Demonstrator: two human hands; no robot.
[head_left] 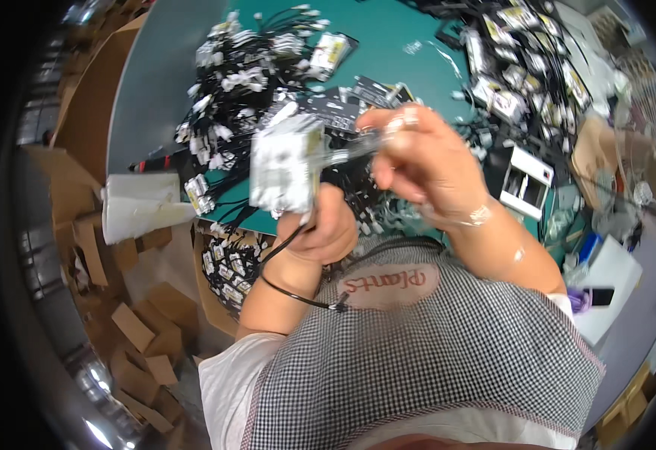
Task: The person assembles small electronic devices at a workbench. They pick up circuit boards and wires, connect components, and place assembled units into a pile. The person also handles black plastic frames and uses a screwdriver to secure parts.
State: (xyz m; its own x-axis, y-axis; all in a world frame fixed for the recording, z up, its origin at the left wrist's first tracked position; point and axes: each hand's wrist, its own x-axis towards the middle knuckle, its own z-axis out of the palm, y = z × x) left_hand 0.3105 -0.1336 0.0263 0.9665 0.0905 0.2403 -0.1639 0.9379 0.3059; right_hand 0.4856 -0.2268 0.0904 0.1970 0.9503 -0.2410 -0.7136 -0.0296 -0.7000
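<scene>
In my left hand (320, 231) is a white and silver box-shaped unit (286, 169), smeared by motion and held upright by its lower end. From its base a black cable (298, 300) loops down in front of my apron. My right hand (434, 159) is level with the unit, to its right, fingers curled together. A blurred, shiny grey strip (350, 152) stretches between those fingers and the unit; its kind cannot be made out. Behind both hands, black cables with white connectors (242, 79) lie heaped on the green mat (399, 49), beside flat black printed pieces (328, 112).
More labelled units with cables (504, 101) pile up at the back right. A white box-like device (527, 184) stands at the right, with a phone (602, 297) nearer me. Cardboard boxes (151, 322) crowd the floor at left; a box of units (230, 270) sits below the table edge.
</scene>
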